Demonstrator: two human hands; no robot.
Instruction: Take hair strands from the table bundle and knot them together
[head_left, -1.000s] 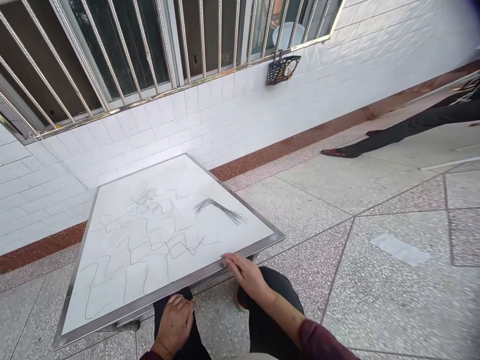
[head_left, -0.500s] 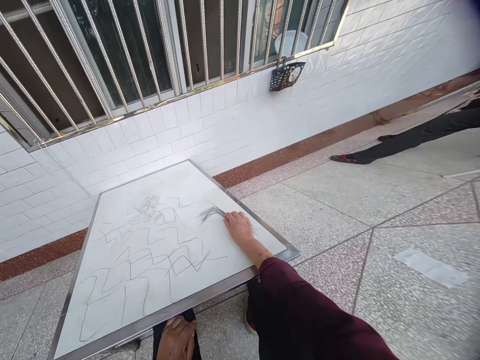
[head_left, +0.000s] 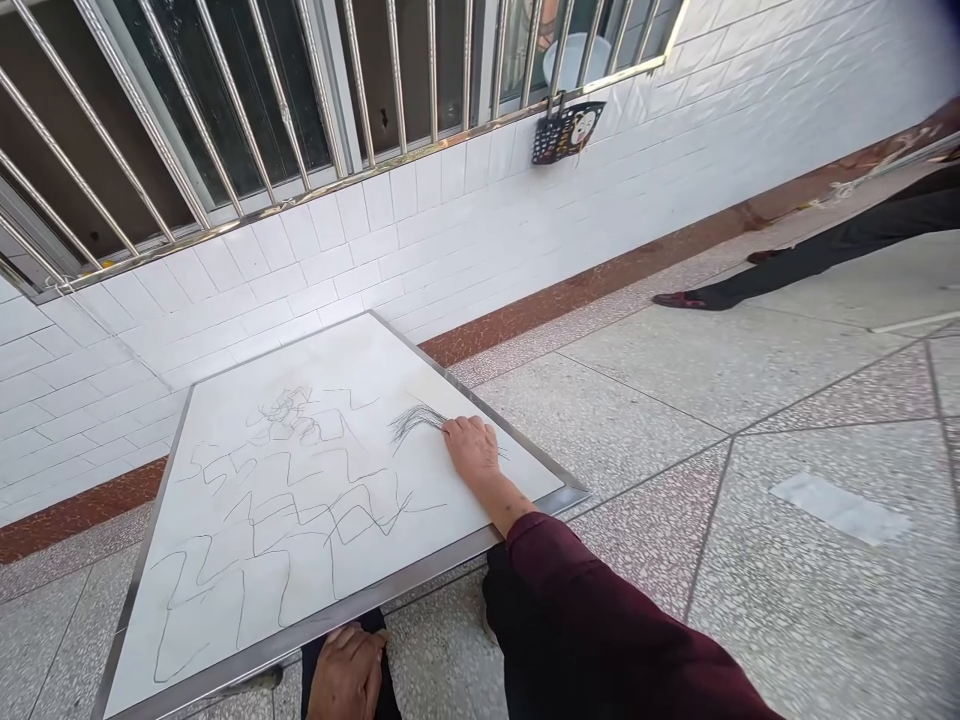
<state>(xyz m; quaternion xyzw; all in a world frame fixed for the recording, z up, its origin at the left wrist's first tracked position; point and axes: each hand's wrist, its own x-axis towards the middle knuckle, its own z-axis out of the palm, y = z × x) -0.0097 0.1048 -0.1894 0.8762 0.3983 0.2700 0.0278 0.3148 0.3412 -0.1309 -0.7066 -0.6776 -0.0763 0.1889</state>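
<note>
On the white tabletop [head_left: 315,345] with a metal rim, my right hand [head_left: 471,445] is closed around a bundle of thin dark strands [head_left: 416,418]. Their loose ends fan out to the left of my fingers, and a few tips show on the right. Many single wavy strands [head_left: 292,507] lie spread over the left and middle of the table. A tangled clump [head_left: 289,410] of similar strands sits toward the far side. My left hand [head_left: 349,672] rests on my knee below the near edge, holding nothing, its fingers draped over the dark trousers.
Behind the table stands a white tiled wall [head_left: 480,240] with a barred window [head_left: 300,90]. A dark patterned bag [head_left: 568,130] hangs from the bars. A person's leg [head_left: 810,255] stretches across the floor at right. A pale sheet [head_left: 840,508] lies on the floor.
The view has shifted slightly, so everything sits a little further left and mostly higher. My right hand still grips the bundle at nearly the same spot; the left hand stays on the knee.
</note>
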